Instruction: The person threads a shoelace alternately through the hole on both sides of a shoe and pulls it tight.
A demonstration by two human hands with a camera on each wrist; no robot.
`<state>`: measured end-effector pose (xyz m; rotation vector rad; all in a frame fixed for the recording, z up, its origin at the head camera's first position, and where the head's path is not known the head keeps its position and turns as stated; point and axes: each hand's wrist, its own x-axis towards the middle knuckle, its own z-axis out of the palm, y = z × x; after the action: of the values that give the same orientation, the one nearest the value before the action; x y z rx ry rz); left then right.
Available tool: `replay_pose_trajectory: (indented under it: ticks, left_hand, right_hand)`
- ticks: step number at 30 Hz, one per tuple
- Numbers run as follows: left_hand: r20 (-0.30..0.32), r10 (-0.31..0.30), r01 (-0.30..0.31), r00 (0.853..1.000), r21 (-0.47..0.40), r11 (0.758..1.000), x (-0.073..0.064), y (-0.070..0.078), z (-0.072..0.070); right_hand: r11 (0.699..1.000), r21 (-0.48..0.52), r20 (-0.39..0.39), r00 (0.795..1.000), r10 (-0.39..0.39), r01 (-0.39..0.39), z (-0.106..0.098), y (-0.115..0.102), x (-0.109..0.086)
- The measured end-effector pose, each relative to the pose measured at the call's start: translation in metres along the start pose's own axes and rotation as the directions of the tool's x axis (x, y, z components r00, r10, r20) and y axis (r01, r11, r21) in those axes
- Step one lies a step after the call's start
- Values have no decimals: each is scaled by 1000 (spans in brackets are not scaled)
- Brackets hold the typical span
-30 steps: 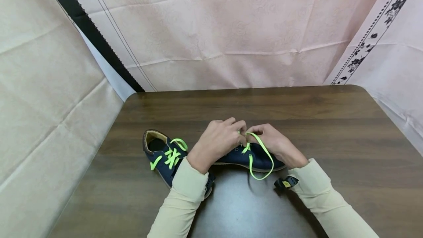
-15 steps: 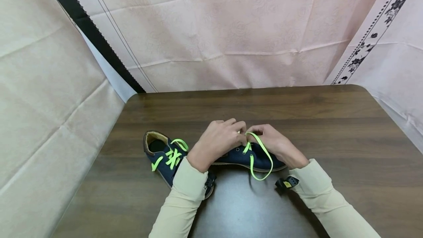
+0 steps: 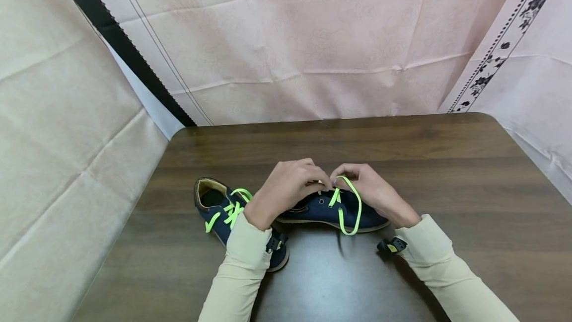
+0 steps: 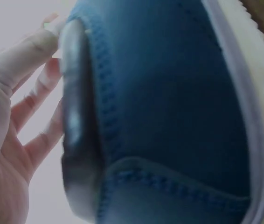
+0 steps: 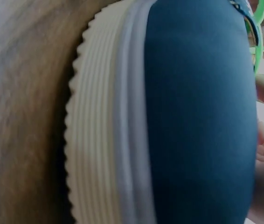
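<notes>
A navy lace-up shoe (image 3: 313, 210) lies on the table with its toe to the right. Its neon-green shoelace (image 3: 357, 212) runs out of the eyelets in a loop along the near side. My right hand (image 3: 368, 185) pinches the lace above the tongue. The left hand (image 3: 290, 183) has thumb and fingers drawn together over the lacing, with a bit of green at the fingertips in the left wrist view; its grip is partly hidden. Close up, the left wrist view shows the shoe's padded collar (image 4: 78, 116), and the right wrist view its ribbed pale sole (image 5: 97, 121).
A second navy shoe (image 3: 210, 198) with green laces stands to the left, partly behind my left sleeve (image 3: 241, 267). Both rest on a dark wooden table (image 3: 357, 282). Pale patterned cloth (image 3: 290, 39) hangs beyond the far edge.
My left hand has shifted slightly left, uncovering more of the eyelets, and a little more of the shoe's heel end shows. The right hand has risen slightly, and the hanging lace loop has become smaller.
</notes>
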<state>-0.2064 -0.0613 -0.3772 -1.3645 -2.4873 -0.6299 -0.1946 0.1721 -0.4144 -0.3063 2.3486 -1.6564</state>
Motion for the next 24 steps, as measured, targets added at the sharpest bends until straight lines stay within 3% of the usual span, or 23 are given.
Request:
replay_pose_trajectory:
  ticks: [7, 14, 18, 21, 24]
  left_hand:
    - [-32, -85, 80, 996, -121, 989, 1, 4, -8]
    - [-19, -117, 101, 993, -385, 917, 8, 8, -10]
    - [-12, -136, 116, 991, -449, 886, 9, 9, -11]
    - [0, -154, 137, 988, -464, 875, 8, 9, -11]
    - [5, -161, 144, 987, -475, 868, 7, 9, -11]
  right_hand:
    - [999, -33, -10, 1000, -23, 23, -5, 1, -1]
    - [995, -84, -6, 999, -49, 48, -10, -1, -2]
    - [987, -113, 45, 993, -107, 112, -14, -2, 7]
    - [970, -164, 113, 980, -163, 180, -20, -3, 14]
    - [966, -153, 165, 969, -183, 208, -26, -4, 18]
